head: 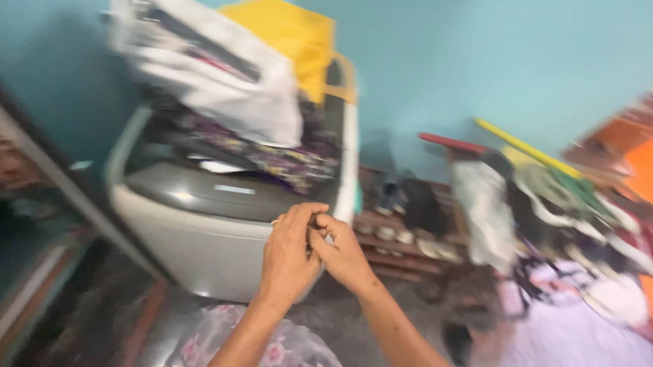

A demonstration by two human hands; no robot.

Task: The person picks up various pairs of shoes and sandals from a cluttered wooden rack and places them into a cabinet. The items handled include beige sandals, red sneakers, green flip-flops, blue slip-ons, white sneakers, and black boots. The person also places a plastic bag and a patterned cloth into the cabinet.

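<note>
My two hands meet in front of me, above the front edge of a washing machine [216, 230]. My left hand [289, 251] is raised with its back to the camera, fingers curled inward and a ring on one of them. My right hand [341, 250] comes in from the right and presses against it, fingertips bent toward the left palm. The hands touch each other, and the blur keeps me from telling whether anything small is pinched between them.

The washing machine is white with a grey lid and stands against a light blue wall [490, 66]. Heaped on its top is a pile of dark patterned cloth [270, 149], purple and floral, with a white bag [207, 71] lying across it and a yellow bag [295, 34] behind that, against the wall.

To the right of the machine, a low wooden shelf [404, 248] carries dark shoes and some pale round things too blurred to name. Further right is a tangle of clothes and hangers [564, 213], with a yellow stick [527, 147] and a red one [451, 143] slanting above it. A pale pink cloth [589, 337] spreads beneath the tangle. At the bottom of the view, between my forearms, is flowered fabric [277, 352], white with pink blooms.
</note>
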